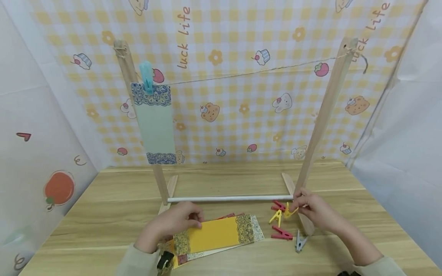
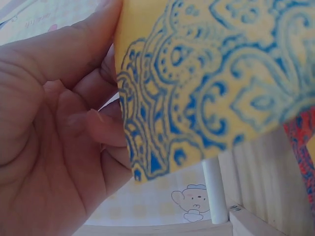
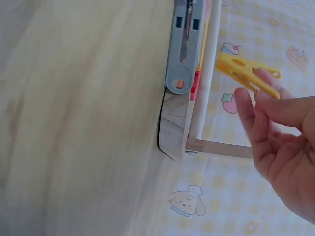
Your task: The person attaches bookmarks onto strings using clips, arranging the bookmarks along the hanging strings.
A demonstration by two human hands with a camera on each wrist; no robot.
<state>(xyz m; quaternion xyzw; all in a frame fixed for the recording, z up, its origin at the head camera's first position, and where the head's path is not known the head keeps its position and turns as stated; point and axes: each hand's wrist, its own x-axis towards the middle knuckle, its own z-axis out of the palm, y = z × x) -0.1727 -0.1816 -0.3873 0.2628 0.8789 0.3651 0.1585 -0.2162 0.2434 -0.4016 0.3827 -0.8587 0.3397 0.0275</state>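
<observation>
My left hand (image 1: 177, 220) pinches the top yellow card (image 1: 215, 234), a long strip with a lacy pattern at both ends, along its far edge. Close up in the left wrist view, the patterned end (image 2: 211, 98) of that card sits beside the thumb. Other patterned cards show beneath it on the table. Between thumb and fingertips my right hand (image 1: 319, 211) grips a yellow clothespin (image 3: 243, 71), near the foot of the right post. Another yellow clothespin (image 1: 276, 217), two red clothespins (image 1: 282, 233) and a grey clothespin (image 1: 300, 242) lie near it.
Two wooden posts (image 1: 319, 126) joined by a white rod (image 1: 229, 198) stand on the table (image 1: 114, 214). A thin string (image 1: 241, 74) runs between their tops. At its left end a blue clothespin (image 1: 147, 76) holds a pale green card (image 1: 156, 128). Behind hangs a checked cloth (image 1: 241, 34).
</observation>
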